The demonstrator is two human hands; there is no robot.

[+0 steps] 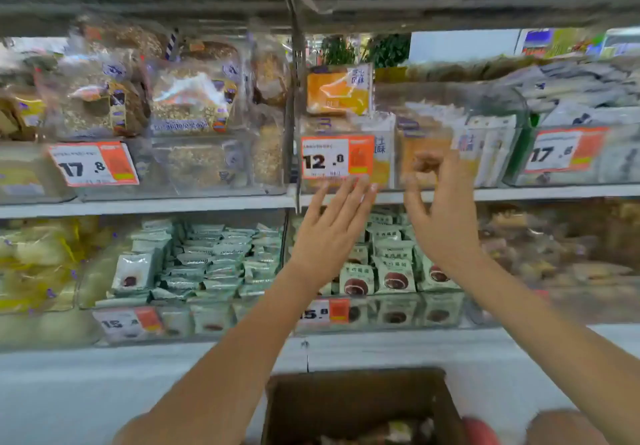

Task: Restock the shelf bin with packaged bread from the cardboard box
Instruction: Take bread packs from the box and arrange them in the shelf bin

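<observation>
Here, the shelf bin (446, 105) is the clear one on the upper shelf (519, 193), its front wall at the shelf's front edge, with orange-and-white packaged bread (339, 89) standing upright at its left end, long axis vertical, printed face toward me. More packs stand on edge in a row to the right, blurred behind the plastic. A price tag (337, 157) reading 12.8 covers the bin's lower left front. My left hand (332, 229) is flat and spread, fingertips (360, 186) at the tag's bottom edge; it holds nothing. My right hand (440, 209) is raised before the bin's front, fingers loosely curled, empty as far as the blur allows. Neighbouring bins flank it, and green snack packs (391, 271) fill the shelf below behind my wrists. The cardboard box (360, 406) sits open at the bottom, below the shelves' lowest edge.
</observation>
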